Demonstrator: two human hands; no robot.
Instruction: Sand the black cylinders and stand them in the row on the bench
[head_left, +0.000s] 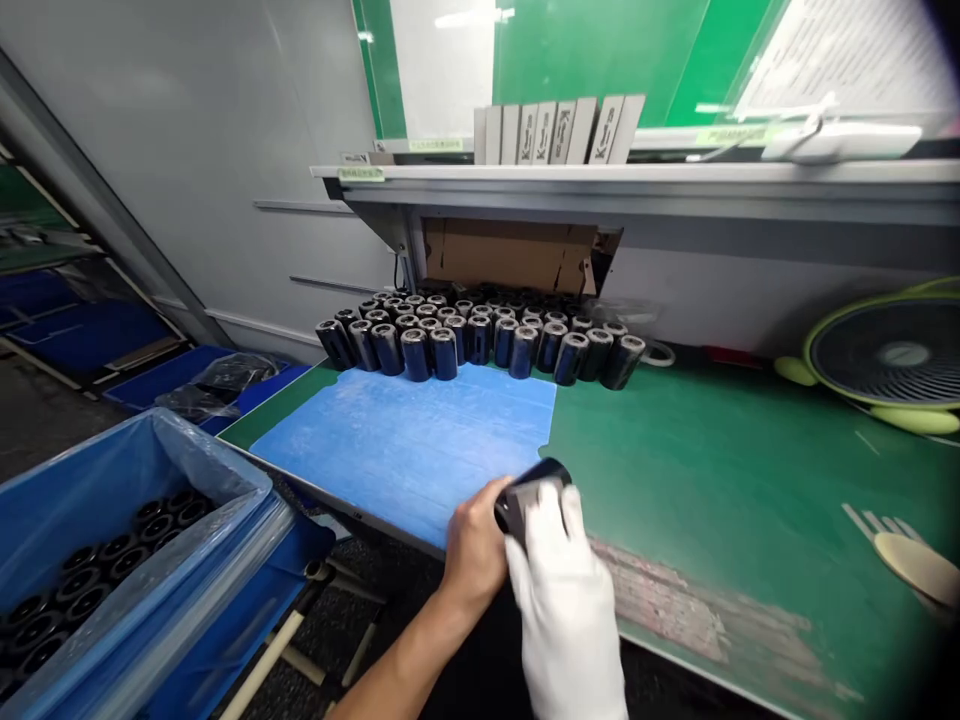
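Note:
A black cylinder (pixel 553 468) is held tilted over the front edge of the bench. My bare left hand (pixel 476 538) grips it from the left, its fingers partly hidden behind it. My right hand (pixel 568 590), in a white glove, is closed over its near side. A greyish patch shows on the cylinder by the gloved fingers; I cannot tell whether it is a reflection or a cloth. Further back, several rows of dark cylinders (pixel 416 356) stand upright along the far side of the blue mat (pixel 397 425).
To the left, a blue bin (pixel 217 480) lined with clear plastic holds several black cylinders (pixel 120 548). A green fan (pixel 892 350) stands at the right of the green bench top (pixel 720 470). Overhead, a shelf (pixel 675 178) carries small boxes (pixel 559 132).

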